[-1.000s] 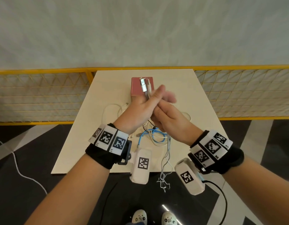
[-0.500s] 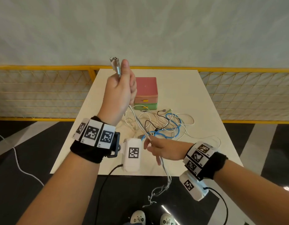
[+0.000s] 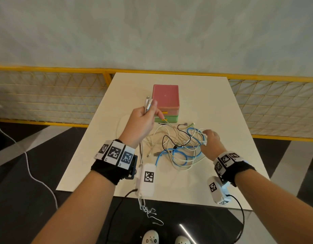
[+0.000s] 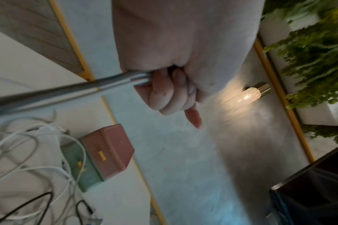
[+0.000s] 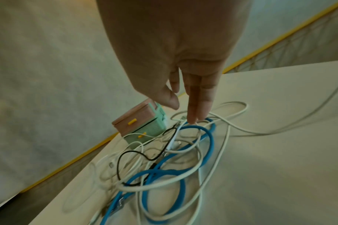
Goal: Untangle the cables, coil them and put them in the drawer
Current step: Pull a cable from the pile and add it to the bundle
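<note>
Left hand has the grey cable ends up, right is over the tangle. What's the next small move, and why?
Probably pinch the blue cable under the right hand's straight fingertips and lift it off the pile. The left hand already grips the grey cable, and both drawers look closed.

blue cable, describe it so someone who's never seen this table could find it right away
On the pale table, in front of the pink and green drawer box, lies a tangle of thin cables. The blue cable loops through its near side, by the right hand. It is the only blue one, and thicker than the white and black ones.

cream table (image 3: 213,103), yellow mesh fence (image 3: 46,95), lit lamp (image 4: 247,95)
</note>
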Demonstrator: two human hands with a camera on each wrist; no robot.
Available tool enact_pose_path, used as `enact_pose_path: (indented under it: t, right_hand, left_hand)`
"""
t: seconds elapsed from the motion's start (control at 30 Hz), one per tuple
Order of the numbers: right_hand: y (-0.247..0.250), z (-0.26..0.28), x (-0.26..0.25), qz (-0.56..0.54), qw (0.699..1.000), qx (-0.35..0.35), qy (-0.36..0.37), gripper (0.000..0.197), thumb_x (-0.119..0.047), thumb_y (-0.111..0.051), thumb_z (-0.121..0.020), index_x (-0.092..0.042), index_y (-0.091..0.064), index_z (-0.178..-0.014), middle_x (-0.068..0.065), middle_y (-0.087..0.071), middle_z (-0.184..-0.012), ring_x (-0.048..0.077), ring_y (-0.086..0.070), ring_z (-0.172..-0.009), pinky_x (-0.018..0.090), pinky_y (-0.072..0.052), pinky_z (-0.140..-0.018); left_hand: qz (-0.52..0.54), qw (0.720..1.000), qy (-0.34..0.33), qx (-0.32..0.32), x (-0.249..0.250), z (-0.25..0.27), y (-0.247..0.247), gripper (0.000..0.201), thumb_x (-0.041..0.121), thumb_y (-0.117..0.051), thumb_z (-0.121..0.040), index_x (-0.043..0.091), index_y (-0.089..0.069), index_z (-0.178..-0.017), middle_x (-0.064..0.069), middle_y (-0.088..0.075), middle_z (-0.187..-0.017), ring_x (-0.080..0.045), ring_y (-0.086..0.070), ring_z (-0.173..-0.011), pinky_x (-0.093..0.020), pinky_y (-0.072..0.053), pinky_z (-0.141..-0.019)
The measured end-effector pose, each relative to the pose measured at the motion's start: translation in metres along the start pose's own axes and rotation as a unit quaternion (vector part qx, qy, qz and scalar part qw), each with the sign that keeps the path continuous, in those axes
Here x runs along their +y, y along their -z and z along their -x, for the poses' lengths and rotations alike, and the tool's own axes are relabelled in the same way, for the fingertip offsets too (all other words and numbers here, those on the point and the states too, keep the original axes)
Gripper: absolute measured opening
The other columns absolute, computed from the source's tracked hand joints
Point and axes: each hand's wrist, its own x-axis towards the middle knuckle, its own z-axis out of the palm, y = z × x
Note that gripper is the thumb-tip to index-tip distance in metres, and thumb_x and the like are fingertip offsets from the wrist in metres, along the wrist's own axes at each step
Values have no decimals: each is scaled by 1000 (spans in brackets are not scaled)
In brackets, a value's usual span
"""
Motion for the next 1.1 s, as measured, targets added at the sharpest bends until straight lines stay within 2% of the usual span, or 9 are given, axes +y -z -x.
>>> enact_pose_path:
  t: [0.07, 0.13, 0.23, 0.3, 0.47, 0.63, 0.8, 1.0, 1.1]
  right_hand:
    - [-8, -14, 2, 23, 998, -54, -21, 53, -12, -57, -88, -7, -36, -137, 17, -47, -133, 33, -50, -119, 34, -40, -97]
    - [-15, -23, 5, 26, 996, -79, -26, 35, -22, -56, -91, -11, -52, -124, 17, -61, -118, 33, -60, -107, 36, -46, -93]
    - [-12, -22, -1, -78, 996, -36, 27, 14, -21, -53, -93, -19, -65, -85, 8, -68, -80, 28, -68, -77, 44, -55, -81]
    - [-2, -14, -14, -177, 982, -5, 68, 15, -20, -55, -93, -17, -67, -85, 3, -67, -70, 19, -66, -67, 42, -57, -77]
    - [36, 12, -58, -289, 938, 1, 190, 12, -15, -56, -93, -16, -68, -91, 3, -70, -82, 16, -70, -78, 27, -57, -78]
    - [54, 21, -57, -195, 954, -41, 225, 9, -21, -58, -92, -16, -66, -90, 0, -72, -86, 5, -69, -78, 12, -50, -75]
    - [55, 11, -23, -123, 979, -42, 157, 11, -22, -53, -95, -19, -61, -89, -1, -70, -87, 4, -66, -77, 32, -53, -83]
    - [65, 0, -29, -44, 982, 12, 182, 15, -18, -48, -96, -20, -63, -95, 4, -64, -97, 22, -60, -87, 31, -45, -81]
    - [68, 2, -41, -22, 963, 66, 260, 16, -13, -54, -93, -19, -68, -97, 5, -57, -102, 19, -58, -95, 26, -44, -87]
  left_hand:
    - [0, 1000, 17, 1, -8, -4, -5, 53, 41, -37, -104, 16, -67, -68, 0, -27, -48, -9, -23, -37, -19, -21, -38]
    - [2, 999, 38, -5, -16, -9, -10, 54, 41, -36, -104, 10, -69, -75, -1, -29, -49, -8, -24, -36, -18, -23, -38]
    - [-14, 996, 86, -36, -29, -17, -18, 54, 40, -35, -105, 5, -72, -87, -2, -43, -55, -7, -29, -36, -17, -24, -37]
    - [-44, 990, 118, -58, -35, -22, -26, 54, 40, -34, -105, 5, -73, -93, -3, -61, -67, -6, -34, -38, -15, -26, -36]
    - [-55, 981, 156, -105, -38, -33, -53, 51, 51, -34, -102, 17, -72, -98, -11, -74, -98, -10, -40, -46, -19, -30, -40]
    - [131, 976, 149, -91, -19, -48, -67, 32, 34, -43, -103, 12, -63, -91, 0, -66, -82, -5, -31, -43, -16, -23, -38]
    - [178, 979, 92, -34, 0, -59, -57, 33, 23, -39, -106, 13, -54, -79, -7, -56, -80, -2, -29, -38, -15, -18, -36]
    - [-3, 993, 109, 33, -19, -73, -32, 40, 26, -40, -104, 9, -69, -83, -4, -61, -70, -6, -37, -36, -18, -27, -37]
    - [-200, 974, 79, 72, -23, -74, -18, 40, 23, -38, -104, 9, -72, -88, -8, -68, -82, -17, -61, -67, -24, -43, -61]
